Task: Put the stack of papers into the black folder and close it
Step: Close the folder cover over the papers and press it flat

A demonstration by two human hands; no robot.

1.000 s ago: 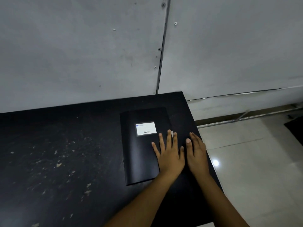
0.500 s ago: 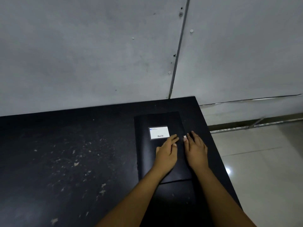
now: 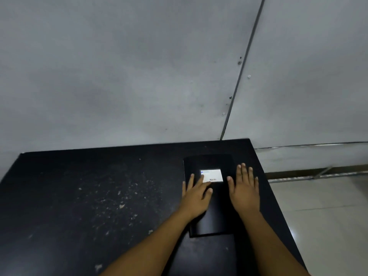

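The black folder (image 3: 217, 208) lies closed and flat on the right part of the black table (image 3: 89, 196), with a white label (image 3: 212, 174) on its cover. My left hand (image 3: 196, 194) rests flat on the folder's left half, its fingers spread and touching the label's lower left corner. My right hand (image 3: 244, 188) lies flat on the folder's right edge, fingers apart and pointing away from me. No papers show; the cover hides whatever is inside.
The table's surface has pale scuffs and flecks (image 3: 119, 206) left of the folder. Its right edge (image 3: 278, 212) drops to a light tiled floor (image 3: 328, 226). A grey panelled wall (image 3: 139, 76) stands right behind the table.
Both hands were side by side near the folder's right edge; now they have spread apart, the left sliding to the folder's left half and the right staying at the right edge.
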